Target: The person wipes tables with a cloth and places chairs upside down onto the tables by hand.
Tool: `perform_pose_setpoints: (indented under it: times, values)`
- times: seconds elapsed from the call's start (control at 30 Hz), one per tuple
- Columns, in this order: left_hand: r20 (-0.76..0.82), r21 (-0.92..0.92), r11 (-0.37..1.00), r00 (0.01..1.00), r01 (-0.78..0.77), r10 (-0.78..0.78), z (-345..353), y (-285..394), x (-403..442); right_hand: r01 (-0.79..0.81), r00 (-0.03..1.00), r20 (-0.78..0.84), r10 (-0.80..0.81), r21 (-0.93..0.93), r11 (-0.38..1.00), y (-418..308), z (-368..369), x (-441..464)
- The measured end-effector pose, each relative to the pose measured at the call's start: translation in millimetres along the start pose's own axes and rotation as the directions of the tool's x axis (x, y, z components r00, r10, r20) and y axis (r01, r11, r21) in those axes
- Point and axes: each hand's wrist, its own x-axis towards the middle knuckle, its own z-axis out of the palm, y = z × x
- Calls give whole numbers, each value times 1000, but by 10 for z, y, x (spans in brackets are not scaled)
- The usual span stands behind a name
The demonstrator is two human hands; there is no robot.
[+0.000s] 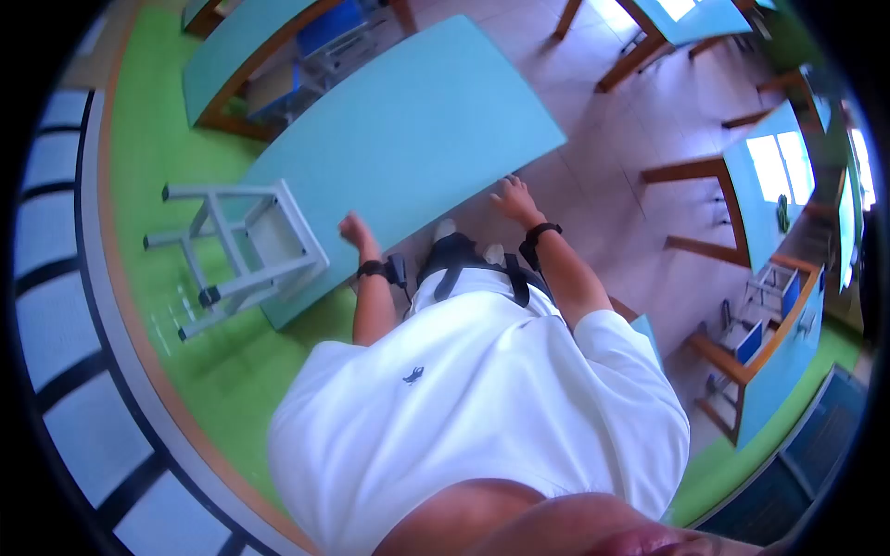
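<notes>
In the head view, we look down at a pale blue table (417, 111), our body just beside its near edge. An upturned grey stool (278, 232) rests at the table's left end, by the near left corner, seat down and legs up.

Our left hand (355, 232) is close to the near edge, between the stool and our body, apart from the stool. Its fingers look drawn in, but blur hides how far they close; we see nothing held. Our right hand (517, 202) is empty, its fingers moderately wide, farther right along the same edge; we cannot tell whether they touch it. Dark wristbands circle both wrists.

We judge this moment as a free-handed one, with neither hand gripping the stool. Any grasp of it from here would call for the left hand to open and reach left, the right crossing over to share the load, with care for the legs.

To the right, another table (760, 232) bears a green item (783, 215).
</notes>
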Motion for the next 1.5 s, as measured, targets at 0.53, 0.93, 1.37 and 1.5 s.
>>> perform_pose_setpoints:
  times: [0.53, 0.93, 1.37, 1.5]
  values:
    - [851, 482, 463, 524, -744, -45, 2848, 1287, -1908, 395, 917, 96, -388, -364, 843, 1134, -1142, 670]
    - [503, 563, 701, 855, -437, 129, 3554, 1341, -1964, 829, 376, 806, -457, -72, 554, 1183, -2236, 1584]
    - [-87, 553, 833, 995, -1, 59, 4638, 1428, -2546, 833, -87, 859, -505, 341, 436, 1551, -2984, 3866]
    - [-233, 538, 805, 962, 250, -143, 4938, 1666, -2339, 758, 180, 908, -379, 118, 641, 1644, -3251, 5026]
